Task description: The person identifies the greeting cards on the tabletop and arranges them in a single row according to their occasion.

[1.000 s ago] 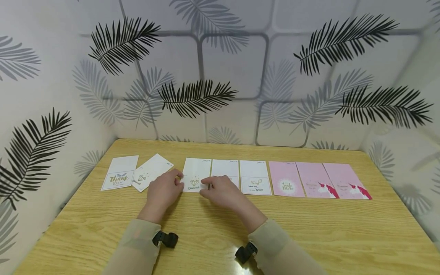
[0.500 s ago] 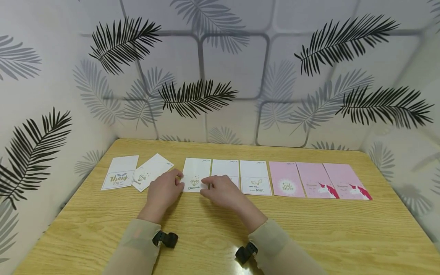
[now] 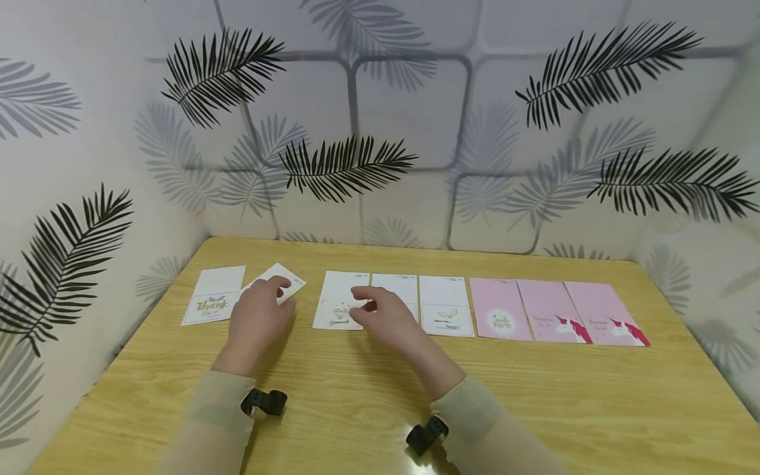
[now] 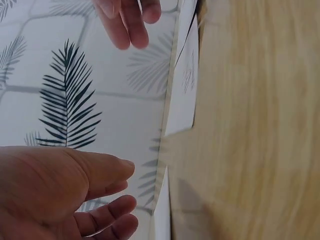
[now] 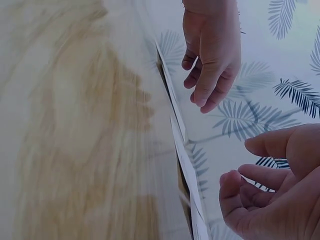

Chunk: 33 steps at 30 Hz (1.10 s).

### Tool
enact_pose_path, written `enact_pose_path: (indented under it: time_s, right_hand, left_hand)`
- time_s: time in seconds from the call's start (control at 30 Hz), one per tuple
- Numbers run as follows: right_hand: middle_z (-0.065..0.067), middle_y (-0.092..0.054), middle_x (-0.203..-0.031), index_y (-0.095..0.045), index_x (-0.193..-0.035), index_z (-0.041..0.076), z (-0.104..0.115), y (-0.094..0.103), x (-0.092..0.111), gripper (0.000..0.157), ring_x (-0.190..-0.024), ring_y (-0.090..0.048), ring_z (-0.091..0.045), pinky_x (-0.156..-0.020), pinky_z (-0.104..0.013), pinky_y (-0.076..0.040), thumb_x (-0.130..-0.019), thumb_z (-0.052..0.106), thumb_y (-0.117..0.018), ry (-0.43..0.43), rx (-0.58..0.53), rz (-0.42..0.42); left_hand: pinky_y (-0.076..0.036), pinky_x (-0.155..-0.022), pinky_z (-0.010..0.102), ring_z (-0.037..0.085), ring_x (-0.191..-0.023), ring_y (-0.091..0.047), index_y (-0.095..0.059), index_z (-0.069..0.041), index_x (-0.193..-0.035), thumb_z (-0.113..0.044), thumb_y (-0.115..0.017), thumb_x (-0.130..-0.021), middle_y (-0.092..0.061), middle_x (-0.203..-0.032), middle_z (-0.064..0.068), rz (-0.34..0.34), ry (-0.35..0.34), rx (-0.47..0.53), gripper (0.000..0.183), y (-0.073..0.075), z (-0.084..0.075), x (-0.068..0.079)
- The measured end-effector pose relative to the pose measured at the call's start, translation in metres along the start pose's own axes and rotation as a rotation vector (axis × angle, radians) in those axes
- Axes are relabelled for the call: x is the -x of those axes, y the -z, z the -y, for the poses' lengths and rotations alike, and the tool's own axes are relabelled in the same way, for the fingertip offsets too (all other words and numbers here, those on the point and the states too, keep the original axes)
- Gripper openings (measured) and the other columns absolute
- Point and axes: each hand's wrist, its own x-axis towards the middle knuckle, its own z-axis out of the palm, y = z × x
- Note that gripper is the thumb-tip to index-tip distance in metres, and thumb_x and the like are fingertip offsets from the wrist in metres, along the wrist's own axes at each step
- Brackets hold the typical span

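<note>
My left hand hovers over the slanted white card, hiding its lower part; in the left wrist view the same hand has bent fingers with nothing between them. My right hand is raised over the seam between the white diamond card and the white card beside it, covering part of both. Its thumb and index finger stand apart in the right wrist view, where the right hand holds nothing. Far left lies a white "Thank you" card.
Further right in the row are a white card with a winged design, a pink "Smile More" card and two pink unicorn cards. They lie on a wooden table, with leaf-patterned walls behind and at the sides.
My left hand has moved left from the diamond card's edge to over the slanted card. My right hand has lifted slightly, its fingers a little more apart. The head view has shifted slightly.
</note>
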Motion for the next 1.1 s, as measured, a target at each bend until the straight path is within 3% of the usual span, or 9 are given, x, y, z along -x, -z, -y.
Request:
enact_pose_path:
  time_s: [0.23, 0.43, 0.8, 1.1]
  right_hand:
    - [-0.012, -0.064, -0.154, -0.059, -0.16, 0.008, 0.009, -0.013, -0.006, 0.054, -0.123, -0.072, -0.025, -0.097, -0.042, -0.058, -0.107, 0.017, -0.067, -0.002, -0.167, 0.051]
    - [-0.01, -0.064, -0.153, -0.056, -0.161, 0.008, 0.02, -0.03, -0.01, 0.057, -0.125, -0.071, -0.022, -0.1, -0.043, -0.057, -0.105, 0.016, -0.066, 0.003, -0.222, 0.077]
    - [-0.011, -0.062, -0.157, -0.052, -0.163, 0.004, 0.037, -0.067, -0.02, 0.063, -0.135, -0.067, -0.025, -0.107, -0.044, -0.055, -0.104, 0.021, -0.067, -0.021, -0.286, 0.132]
    - [-0.013, -0.061, -0.157, -0.053, -0.161, 0.0, 0.039, -0.097, -0.029, 0.061, -0.129, -0.07, -0.023, -0.106, -0.039, -0.056, -0.104, 0.016, -0.07, -0.089, -0.395, 0.119]
  left_hand:
    - [-0.057, -0.075, 0.06, 0.051, -0.103, -0.067, -0.062, 0.004, -0.149, -0.019, -0.067, -0.108, -0.067, -0.132, 0.031, -0.001, 0.004, -0.079, 0.047, 0.025, 0.025, -0.012]
    - [-0.057, -0.079, 0.063, 0.055, -0.107, -0.068, -0.06, 0.008, -0.148, -0.023, -0.067, -0.107, -0.067, -0.132, 0.033, 0.039, 0.009, -0.136, 0.052, 0.04, 0.042, -0.025]
    - [-0.055, -0.092, 0.064, 0.055, -0.113, -0.068, -0.057, 0.015, -0.146, -0.029, -0.067, -0.109, -0.07, -0.128, 0.035, 0.123, -0.005, -0.165, 0.058, 0.044, 0.065, -0.044]
    - [-0.05, -0.102, 0.067, 0.058, -0.123, -0.06, -0.056, 0.016, -0.145, -0.03, -0.07, -0.106, -0.063, -0.135, 0.041, 0.178, 0.027, -0.188, 0.061, 0.042, 0.081, -0.053]
